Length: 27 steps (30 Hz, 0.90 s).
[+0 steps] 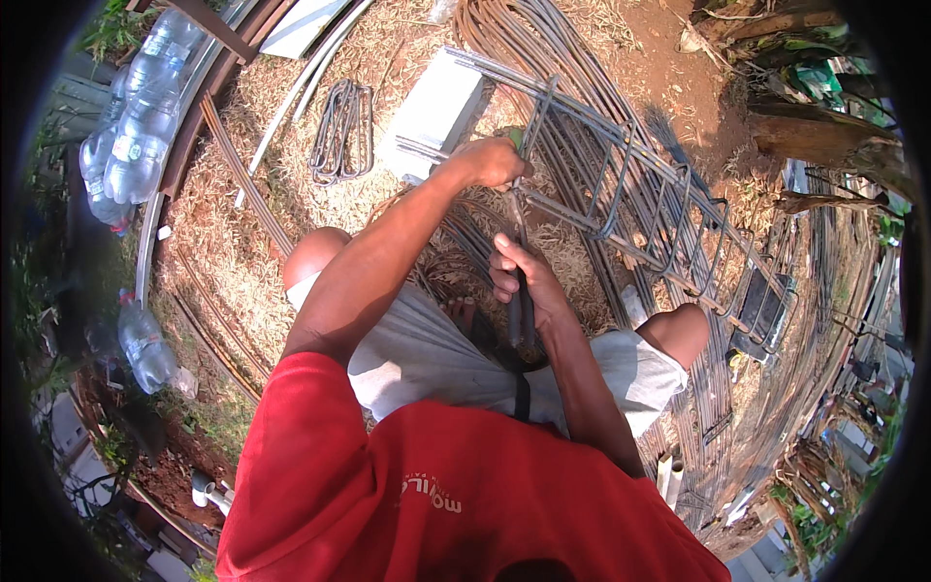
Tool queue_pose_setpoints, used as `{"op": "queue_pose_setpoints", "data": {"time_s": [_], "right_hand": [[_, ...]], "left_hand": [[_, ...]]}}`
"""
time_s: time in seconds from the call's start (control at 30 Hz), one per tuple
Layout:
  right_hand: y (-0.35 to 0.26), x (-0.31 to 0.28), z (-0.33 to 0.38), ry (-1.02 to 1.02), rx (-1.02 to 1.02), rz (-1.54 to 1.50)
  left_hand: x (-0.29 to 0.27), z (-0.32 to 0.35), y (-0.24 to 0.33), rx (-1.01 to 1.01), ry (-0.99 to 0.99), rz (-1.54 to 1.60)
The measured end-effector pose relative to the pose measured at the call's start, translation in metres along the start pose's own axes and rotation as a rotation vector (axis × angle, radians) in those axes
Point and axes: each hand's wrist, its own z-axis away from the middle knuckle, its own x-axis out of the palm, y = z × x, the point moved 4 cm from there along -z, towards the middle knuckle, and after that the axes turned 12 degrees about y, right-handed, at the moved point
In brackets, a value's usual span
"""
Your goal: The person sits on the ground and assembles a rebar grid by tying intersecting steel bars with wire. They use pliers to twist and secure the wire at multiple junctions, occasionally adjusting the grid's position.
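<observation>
A long rebar cage point(608, 231) of steel bars and square stirrups runs from the middle of the view toward the right. My left hand point(490, 163) is closed around the cage's near-left end, where bar ends stick out past the fist. Something green point(514, 138) shows just above its knuckles; its kind is unclear. Below, my right hand point(529, 276) wraps the dark handles of pincers point(522, 315). Their jaws point up and lie close to the cage bar beside my left hand. The exact contact at the jaw tips is hidden.
A white block point(436, 107) stands under the cage's end. Bent stirrups point(341, 133) lie to its left on straw-covered ground. Long loose rebars point(572, 68) spread under and beyond the cage. A dark block point(764, 308) sits at its right end. Plastic bottles point(145, 126) are at the far left.
</observation>
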Motion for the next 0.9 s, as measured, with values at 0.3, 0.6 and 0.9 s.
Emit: {"op": "queue_pose_setpoints", "data": {"time_s": [0.3, 0.6, 0.9], "right_hand": [[-0.015, -0.027, 0.023, 0.416, -0.659, 0.918], [-0.05, 0.003, 0.027, 0.479, -0.692, 1.549], [-0.043, 0.013, 0.025, 0.444, -0.362, 1.156]], "left_hand": [[0.011, -0.006, -0.001, 0.041, -0.074, -0.066], [0.009, -0.007, 0.008, 0.245, -0.103, -0.175], [0.022, -0.019, 0.003, 0.348, -0.138, -0.264]]}}
